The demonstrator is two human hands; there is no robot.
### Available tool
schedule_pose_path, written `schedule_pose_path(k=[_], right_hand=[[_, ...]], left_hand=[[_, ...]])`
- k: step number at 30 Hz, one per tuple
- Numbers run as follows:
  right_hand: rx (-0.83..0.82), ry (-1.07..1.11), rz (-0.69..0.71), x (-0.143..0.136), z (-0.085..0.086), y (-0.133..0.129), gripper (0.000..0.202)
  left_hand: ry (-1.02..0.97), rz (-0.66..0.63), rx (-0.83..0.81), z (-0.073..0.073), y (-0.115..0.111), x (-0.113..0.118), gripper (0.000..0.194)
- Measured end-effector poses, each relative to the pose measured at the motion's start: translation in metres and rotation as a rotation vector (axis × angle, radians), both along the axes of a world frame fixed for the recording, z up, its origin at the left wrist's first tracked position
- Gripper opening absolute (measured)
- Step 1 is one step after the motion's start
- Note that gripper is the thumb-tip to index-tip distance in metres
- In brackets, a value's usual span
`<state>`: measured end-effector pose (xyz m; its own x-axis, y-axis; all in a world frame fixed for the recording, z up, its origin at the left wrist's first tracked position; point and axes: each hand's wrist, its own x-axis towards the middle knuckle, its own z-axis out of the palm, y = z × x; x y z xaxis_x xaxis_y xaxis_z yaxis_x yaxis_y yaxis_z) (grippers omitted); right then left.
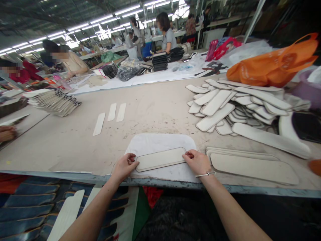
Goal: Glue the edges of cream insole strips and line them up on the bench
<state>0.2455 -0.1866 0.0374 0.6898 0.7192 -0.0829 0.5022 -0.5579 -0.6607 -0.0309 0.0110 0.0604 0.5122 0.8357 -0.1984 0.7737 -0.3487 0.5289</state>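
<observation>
A long cream panel (pixel 162 159) with rounded corners and a dark edge lies over a white sheet (pixel 160 140) at the table's front edge. My left hand (pixel 125 166) pinches the panel's left end between thumb and fingers. At its right end, my right hand (pixel 197 162), with a bracelet at the wrist, grips the upper corner in the same way. Just right of that hand rests a short stack of similar panels (pixel 250 167).
A heap of cream panels (pixel 218 103) covers the table's right side, with an orange bag (pixel 271 67) behind it. Three small cream strips (pixel 99 124) lie left of centre. A fanned stack (pixel 55 102) stands far left, near another person's hand (pixel 7 133). Several people work beyond.
</observation>
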Motion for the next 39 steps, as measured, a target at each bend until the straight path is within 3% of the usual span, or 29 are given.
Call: schedule_pose_path(k=[7, 12, 17, 39], right_hand=[[0.018, 0.006, 0.005, 0.0, 0.0, 0.0, 0.013], [0.054, 0.018, 0.004, -0.001, 0.001, 0.0, 0.013], [0.062, 0.016, -0.005, -0.001, 0.0, 0.001, 0.012], [0.014, -0.084, 0.065, -0.007, 0.006, -0.001, 0.014]], left_hand=[[-0.001, -0.064, 0.05, 0.011, -0.011, 0.005, 0.035], [-0.081, -0.165, 0.1, 0.007, -0.014, 0.002, 0.034], [-0.059, -0.178, 0.14, 0.0, -0.01, -0.001, 0.034], [-0.03, -0.195, 0.136, 0.004, -0.012, 0.003, 0.035]])
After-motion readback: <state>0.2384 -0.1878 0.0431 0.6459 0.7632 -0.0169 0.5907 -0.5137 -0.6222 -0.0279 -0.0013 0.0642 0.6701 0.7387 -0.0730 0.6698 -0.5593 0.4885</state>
